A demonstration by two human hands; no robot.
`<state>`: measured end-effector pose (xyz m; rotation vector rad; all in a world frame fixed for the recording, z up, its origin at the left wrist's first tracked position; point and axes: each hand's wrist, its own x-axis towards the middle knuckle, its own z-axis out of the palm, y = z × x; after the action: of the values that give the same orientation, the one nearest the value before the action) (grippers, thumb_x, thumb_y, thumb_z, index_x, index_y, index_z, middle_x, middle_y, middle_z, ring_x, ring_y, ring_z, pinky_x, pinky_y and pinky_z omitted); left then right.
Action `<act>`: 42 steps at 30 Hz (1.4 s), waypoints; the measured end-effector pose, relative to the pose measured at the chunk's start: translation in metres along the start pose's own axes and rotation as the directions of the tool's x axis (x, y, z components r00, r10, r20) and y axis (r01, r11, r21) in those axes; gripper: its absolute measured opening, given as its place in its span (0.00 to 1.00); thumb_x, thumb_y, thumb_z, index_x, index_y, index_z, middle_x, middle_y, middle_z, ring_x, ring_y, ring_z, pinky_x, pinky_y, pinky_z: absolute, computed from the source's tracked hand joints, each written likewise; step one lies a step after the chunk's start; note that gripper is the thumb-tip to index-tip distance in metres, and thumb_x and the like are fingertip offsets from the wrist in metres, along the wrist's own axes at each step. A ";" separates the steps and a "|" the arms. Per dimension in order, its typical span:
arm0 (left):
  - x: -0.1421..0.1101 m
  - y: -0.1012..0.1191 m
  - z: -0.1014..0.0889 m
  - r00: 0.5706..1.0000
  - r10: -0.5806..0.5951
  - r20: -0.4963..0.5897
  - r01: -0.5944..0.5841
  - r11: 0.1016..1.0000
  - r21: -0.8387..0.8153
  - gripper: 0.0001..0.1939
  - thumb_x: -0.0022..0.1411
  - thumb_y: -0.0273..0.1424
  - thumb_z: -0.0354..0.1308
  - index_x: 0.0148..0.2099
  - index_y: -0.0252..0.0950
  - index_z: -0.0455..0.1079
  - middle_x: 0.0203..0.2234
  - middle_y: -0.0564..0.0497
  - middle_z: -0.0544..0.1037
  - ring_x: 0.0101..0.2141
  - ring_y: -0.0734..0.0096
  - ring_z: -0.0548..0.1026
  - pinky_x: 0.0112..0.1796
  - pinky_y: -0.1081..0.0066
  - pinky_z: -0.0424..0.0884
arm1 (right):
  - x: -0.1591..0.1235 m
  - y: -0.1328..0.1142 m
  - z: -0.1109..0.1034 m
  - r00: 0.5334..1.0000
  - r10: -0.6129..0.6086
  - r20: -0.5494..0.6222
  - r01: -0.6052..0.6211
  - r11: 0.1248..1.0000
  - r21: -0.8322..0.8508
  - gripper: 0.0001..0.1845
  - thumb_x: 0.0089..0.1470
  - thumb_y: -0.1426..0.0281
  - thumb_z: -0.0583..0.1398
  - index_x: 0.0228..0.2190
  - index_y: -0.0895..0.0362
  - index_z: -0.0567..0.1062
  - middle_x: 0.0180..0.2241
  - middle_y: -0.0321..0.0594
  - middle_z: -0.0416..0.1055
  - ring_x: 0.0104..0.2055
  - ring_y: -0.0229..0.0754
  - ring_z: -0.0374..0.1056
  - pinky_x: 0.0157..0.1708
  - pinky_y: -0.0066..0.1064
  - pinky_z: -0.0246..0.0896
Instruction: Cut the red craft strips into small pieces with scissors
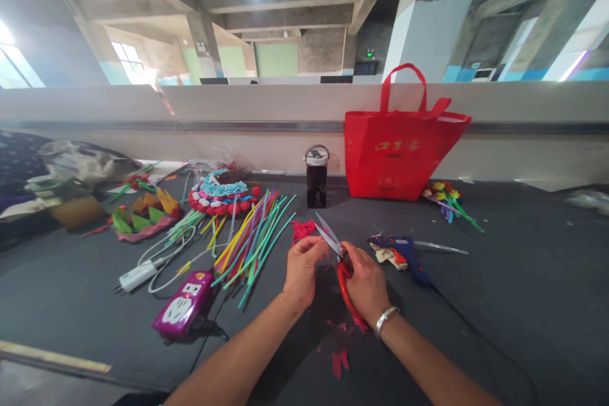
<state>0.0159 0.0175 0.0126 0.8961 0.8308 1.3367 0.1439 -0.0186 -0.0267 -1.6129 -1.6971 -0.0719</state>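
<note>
My right hand is closed round the red handles of a pair of scissors, whose blades stand parted and point up and left. Close to the blades, my left hand is pinched at the fingertips; whatever it holds is too small and hidden to make out. A heap of red cut pieces lies just beyond the left fingers. More red scraps are scattered on the dark table below the hands.
Colourful thin sticks, a purple power strip and a white charger lie left. A black bottle and a red bag stand behind. Right of my hands is a glue gun with its cord trailing; paper crowns sit far left.
</note>
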 end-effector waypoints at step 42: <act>0.001 0.002 0.000 0.998 0.052 -0.037 -0.051 0.998 0.035 0.03 0.44 0.29 0.62 0.22 0.35 0.73 0.19 0.55 0.70 0.24 0.76 0.64 0.29 0.75 0.60 | 0.003 -0.007 -0.005 0.998 0.023 0.054 -0.024 1.000 0.013 0.22 0.50 0.77 0.56 0.48 0.55 0.70 0.39 0.41 0.74 0.41 0.44 0.70 0.40 0.33 0.64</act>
<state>0.0149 0.0187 0.0147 0.9269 0.8665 1.3917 0.1407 -0.0200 -0.0187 -1.6376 -1.7160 -0.0052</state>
